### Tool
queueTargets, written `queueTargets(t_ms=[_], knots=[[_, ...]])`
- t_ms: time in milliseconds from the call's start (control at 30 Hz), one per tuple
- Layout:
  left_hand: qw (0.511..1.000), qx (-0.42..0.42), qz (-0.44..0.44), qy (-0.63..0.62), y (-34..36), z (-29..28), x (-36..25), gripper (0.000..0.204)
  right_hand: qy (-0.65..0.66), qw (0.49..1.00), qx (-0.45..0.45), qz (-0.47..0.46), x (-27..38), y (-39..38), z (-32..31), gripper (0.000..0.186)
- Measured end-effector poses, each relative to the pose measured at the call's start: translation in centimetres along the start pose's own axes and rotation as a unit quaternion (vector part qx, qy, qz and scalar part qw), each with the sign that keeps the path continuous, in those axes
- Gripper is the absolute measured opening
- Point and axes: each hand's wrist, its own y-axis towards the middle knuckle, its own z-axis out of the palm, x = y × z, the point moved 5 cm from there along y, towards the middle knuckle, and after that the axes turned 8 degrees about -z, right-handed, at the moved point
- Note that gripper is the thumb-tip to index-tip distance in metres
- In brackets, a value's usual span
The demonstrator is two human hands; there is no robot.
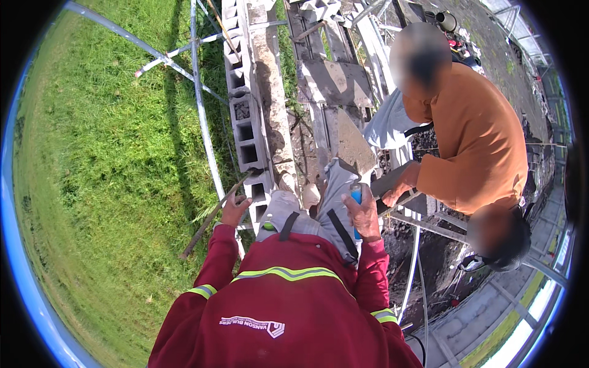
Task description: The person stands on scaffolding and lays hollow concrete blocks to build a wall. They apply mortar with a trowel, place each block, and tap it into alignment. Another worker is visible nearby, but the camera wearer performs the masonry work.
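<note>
My left hand (235, 210) is beside the hollow block wall, its thumb and fingers apart. A thin brown stick (205, 230) slants past its outer side; I cannot make out whether they touch. In front of my right thigh, my right hand (365, 216) is closed around a blue cylindrical object (356, 195) with a pale top, whose exact kind is unclear. Its lower end shows below my fingers. The grey hollow blocks (247, 132) form a narrow row running away from me, with open cells on top.
Metal scaffold poles (205, 122) cross at the left, over grass (110, 153). Boards (334, 83) lie ahead. At the right are two people; one in an orange-brown top (485, 135) has a hand (402, 184) at a dark board. Dark soil (423, 270) lies below.
</note>
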Motion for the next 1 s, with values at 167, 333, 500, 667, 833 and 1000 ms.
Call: queueTargets(t_ms=[167, 333, 500, 667, 833, 1000], knots=[[0.997, -0.038, 0.068, 0.013, -0.1, 0.3, -2.0, 0.085, 0.147, 0.989, 0.007, 0.026, 5.1, 8.5, 3.5, 0.034], [0.992, -0.107, 0.043, -0.052, 0.1, 1.0, -2.8, 0.069, 0.281, 0.953, 0.104, 0.051, 12.6, 23.7, 6.7, 0.026], [0.965, -0.191, -0.039, -0.178, -0.1, 2.6, -2.2, 0.062, 0.357, 0.926, 0.086, -0.088, 18.6, 44.2, 3.9, 0.024], [0.849, -0.277, -0.278, -0.355, 1.3, 4.3, 0.8, 0.053, 0.111, 0.993, 0.03, -0.027, 11.4, 61.9, 0.5, 0.031], [0.966, -0.116, -0.228, -0.022, 5.2, 3.9, -6.3, 0.046, 0.167, 0.966, 0.055, 0.188, 0.9, 69.4, 2.3, 0.035], [0.935, -0.212, -0.25, -0.137, 13.3, 3.7, -22.1, 0.05, 0.181, 0.912, 0.117, 0.35, -8.3, 71.5, 12.0, 0.023]])
